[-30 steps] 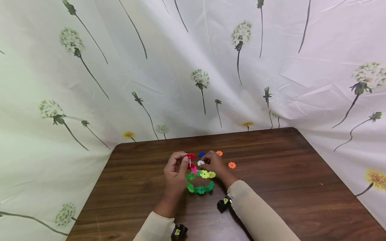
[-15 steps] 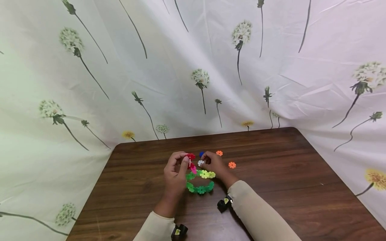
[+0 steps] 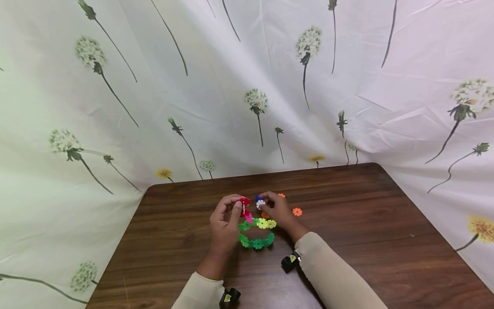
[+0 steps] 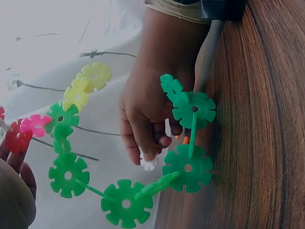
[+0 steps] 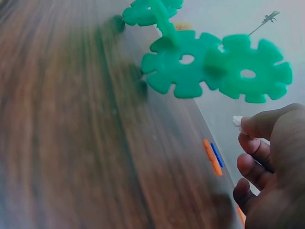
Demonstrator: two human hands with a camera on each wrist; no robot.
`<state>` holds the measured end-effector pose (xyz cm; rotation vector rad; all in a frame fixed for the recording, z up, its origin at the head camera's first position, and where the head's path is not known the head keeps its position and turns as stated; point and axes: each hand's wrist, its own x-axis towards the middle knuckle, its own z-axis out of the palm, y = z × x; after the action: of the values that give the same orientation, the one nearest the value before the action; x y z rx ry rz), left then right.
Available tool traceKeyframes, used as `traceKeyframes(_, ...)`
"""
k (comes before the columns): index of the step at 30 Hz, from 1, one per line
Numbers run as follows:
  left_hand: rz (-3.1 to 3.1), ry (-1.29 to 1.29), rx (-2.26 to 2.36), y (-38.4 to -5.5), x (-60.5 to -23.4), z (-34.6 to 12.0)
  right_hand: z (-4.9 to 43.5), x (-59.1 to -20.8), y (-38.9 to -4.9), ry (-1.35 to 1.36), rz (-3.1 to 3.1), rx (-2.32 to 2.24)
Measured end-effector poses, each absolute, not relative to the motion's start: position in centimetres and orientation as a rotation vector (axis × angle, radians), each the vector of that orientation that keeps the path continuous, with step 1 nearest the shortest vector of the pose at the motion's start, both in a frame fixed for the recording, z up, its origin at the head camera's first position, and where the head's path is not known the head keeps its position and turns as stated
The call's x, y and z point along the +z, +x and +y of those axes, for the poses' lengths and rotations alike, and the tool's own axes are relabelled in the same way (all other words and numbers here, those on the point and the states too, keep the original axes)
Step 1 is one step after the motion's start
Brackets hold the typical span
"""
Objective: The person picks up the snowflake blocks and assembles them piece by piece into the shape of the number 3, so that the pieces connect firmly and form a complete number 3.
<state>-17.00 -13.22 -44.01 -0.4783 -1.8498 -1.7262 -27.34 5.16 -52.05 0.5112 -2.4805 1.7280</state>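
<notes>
My left hand [image 3: 225, 225] pinches a red notched disc [image 3: 245, 201] at one end of a chain of interlocking flower-shaped plastic discs. From there the chain runs through a pink disc [image 4: 35, 125] and several green discs [image 4: 126, 203], curving in an open loop. Yellow discs [image 3: 263, 223] are also joined into it. My right hand [image 3: 279, 211] pinches a loose white disc [image 3: 260, 204] between thumb and fingers, to the right of the red end. In the right wrist view only the white disc's edge [image 5: 237, 121] shows past the thumb.
Beyond the right hand a blue disc [image 3: 257, 198] lies on the brown wooden table [image 3: 185, 223]. Loose orange discs lie around that hand: one orange disc [image 3: 296, 212] to its right, others partly hidden by it. A white cloth [image 3: 224, 107] with dandelion prints hangs behind the table.
My right hand has moved slightly up and right with the white disc, uncovering an orange disc below it. My left hand stays nearly still on the red disc.
</notes>
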Motion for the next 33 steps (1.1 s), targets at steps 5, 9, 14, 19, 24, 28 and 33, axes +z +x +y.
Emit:
traceKeyframes(5, -1.863, -0.456, -1.726, -17.0, -43.9, -13.2, 5.5, -51.2, -27.1, 0.519, -2.464, 1.784)
traceKeyframes(9, -1.855, -0.450, -1.729, -17.1, -44.0, -13.2, 5.9, -50.5, -27.0, 0.523, -2.441, 1.826)
traceKeyframes(14, -1.850, -0.465, -1.740, -17.1, -44.1, -13.1, 6.6, -49.9, -26.9, 0.525, -2.433, 1.853)
traceKeyframes(19, -1.862, -0.453, -1.731, -17.0, -44.0, -13.2, 7.1, -49.2, -26.4, 0.553, -2.451, 1.856)
traceKeyframes(24, -1.877, -0.445, -1.724, -16.9, -44.0, -13.2, 7.5, -48.4, -25.8, 0.588, -2.447, 1.865)
traceKeyframes(28, -1.887, -0.437, -1.722, -16.9, -44.0, -13.2, 7.8, -47.8, -25.2, 0.617, -2.421, 1.895)
traceKeyframes(33, -1.887, -0.442, -1.714, -16.9, -44.0, -13.1, 8.1, -47.0, -24.3, 0.646, -2.399, 1.918)
